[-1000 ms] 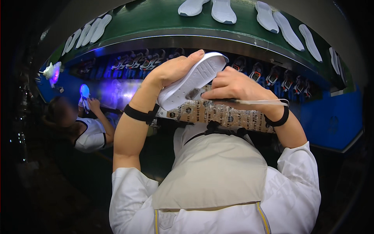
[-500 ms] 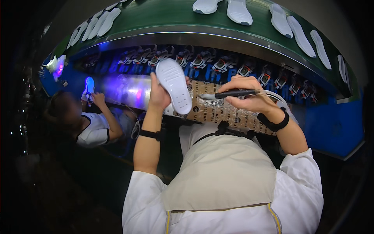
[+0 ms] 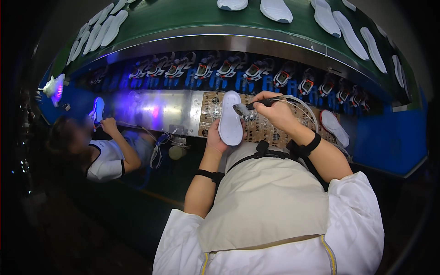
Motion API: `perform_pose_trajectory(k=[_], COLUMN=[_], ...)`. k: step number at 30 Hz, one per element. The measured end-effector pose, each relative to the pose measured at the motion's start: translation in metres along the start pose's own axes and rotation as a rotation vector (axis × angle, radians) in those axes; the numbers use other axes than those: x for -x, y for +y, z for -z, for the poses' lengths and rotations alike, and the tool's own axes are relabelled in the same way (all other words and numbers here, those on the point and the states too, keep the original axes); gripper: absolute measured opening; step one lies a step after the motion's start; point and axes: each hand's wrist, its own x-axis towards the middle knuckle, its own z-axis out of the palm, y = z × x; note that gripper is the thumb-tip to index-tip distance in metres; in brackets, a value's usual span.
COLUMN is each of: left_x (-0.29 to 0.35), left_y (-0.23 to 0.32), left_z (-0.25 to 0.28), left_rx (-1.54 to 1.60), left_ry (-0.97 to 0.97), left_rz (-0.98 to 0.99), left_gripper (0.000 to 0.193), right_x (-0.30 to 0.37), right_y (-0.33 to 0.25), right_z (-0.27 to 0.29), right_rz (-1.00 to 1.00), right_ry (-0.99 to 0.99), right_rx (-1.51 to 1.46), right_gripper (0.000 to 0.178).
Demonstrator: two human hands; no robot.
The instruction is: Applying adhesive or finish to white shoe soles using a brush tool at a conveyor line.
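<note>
My left hand (image 3: 215,138) is closed round the heel end of a white shoe sole (image 3: 230,118), held upright in front of my waist with its toe end pointing away from me. In my right hand (image 3: 277,113) is a brush (image 3: 265,103) with a black handle, gripped between thumb and fingers. Its pale bristles reach to the right edge of the sole near the toe end; whether they touch it, I cannot tell. Behind the right wrist, a second white sole (image 3: 336,128) with a reddish edge lies at the bench's right end.
Brown printed paper under clear film (image 3: 266,130) covers my part of the metal bench (image 3: 183,103). Beyond stands a row of shoe uppers (image 3: 227,68) on blue holders. A green conveyor (image 3: 183,18) carries several soles. To the left, a person (image 3: 110,153) holds a lit sole near a lamp (image 3: 55,89).
My left hand has brought the sole nearer my body and to the right, straightening it from its tilt. The brush has come up to the sole's edge. The second sole has come into view.
</note>
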Motion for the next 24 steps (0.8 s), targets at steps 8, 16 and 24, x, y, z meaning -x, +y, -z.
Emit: perform_pose_trajectory(k=[8,16,24], left_x=[-0.003,0.01,0.011], left_y=[-0.006,0.002,0.001], left_z=[-0.098,-0.125,-0.141], left_rx=[-0.122,-0.194,-0.328], left_ry=[-0.132,-0.197,-0.253], left_rz=[-0.43,-0.497,-0.53], left_gripper=[0.06,0.062,0.062], right_x=[0.008,0.021,0.017], right_y=[-0.036,-0.084,-0.064], right_z=[-0.024,0.014,-0.005], right_rz=[0.598,0.399,0.915], right_ry=[0.209,-0.394,-0.262], right_rx=[0.314,0.175,0.261], right_gripper=[0.016,0.022,0.029])
